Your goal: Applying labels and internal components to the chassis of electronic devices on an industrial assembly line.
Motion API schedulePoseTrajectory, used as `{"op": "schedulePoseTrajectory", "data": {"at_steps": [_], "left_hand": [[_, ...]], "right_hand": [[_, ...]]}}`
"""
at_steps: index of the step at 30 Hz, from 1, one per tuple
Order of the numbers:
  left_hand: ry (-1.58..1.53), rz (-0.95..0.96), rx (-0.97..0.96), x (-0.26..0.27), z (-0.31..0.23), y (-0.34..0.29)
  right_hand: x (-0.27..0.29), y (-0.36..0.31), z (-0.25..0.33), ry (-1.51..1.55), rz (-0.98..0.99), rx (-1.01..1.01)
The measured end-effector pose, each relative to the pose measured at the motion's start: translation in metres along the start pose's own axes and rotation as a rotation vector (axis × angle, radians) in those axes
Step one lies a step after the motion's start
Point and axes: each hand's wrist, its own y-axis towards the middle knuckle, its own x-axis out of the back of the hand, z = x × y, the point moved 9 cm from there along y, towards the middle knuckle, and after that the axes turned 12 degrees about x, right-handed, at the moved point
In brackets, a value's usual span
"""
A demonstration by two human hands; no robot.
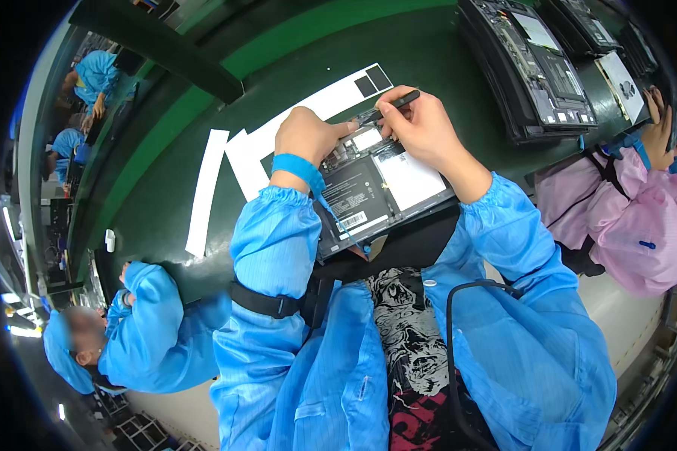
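Laptop base (353,192) beneath both hands (429,135)

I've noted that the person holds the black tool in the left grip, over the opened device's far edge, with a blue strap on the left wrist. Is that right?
Not quite: the head view shows the black tool in the right grip, over the opened device's far edge. The blue strap is indeed on the left.
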Motion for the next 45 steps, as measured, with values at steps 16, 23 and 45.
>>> {"op": "schedulePoseTrajectory", "data": {"at_steps": [16, 23, 45], "left_hand": [[-0.118, 0.005, -0.187, -0.009, -0.002, 0.008], [0.000, 0.035, -0.167, -0.009, 0.001, 0.008], [-1.126, 0.094, -0.224, -0.014, 0.119, -0.154]], "right_hand": [[0.043, 0.003, -0.009, 0.226, -0.337, 0.049], [0.036, 0.005, -0.013, 0.201, -0.328, -0.006], [0.066, -0.095, 0.004, 0.009, -0.325, -0.062]]}}
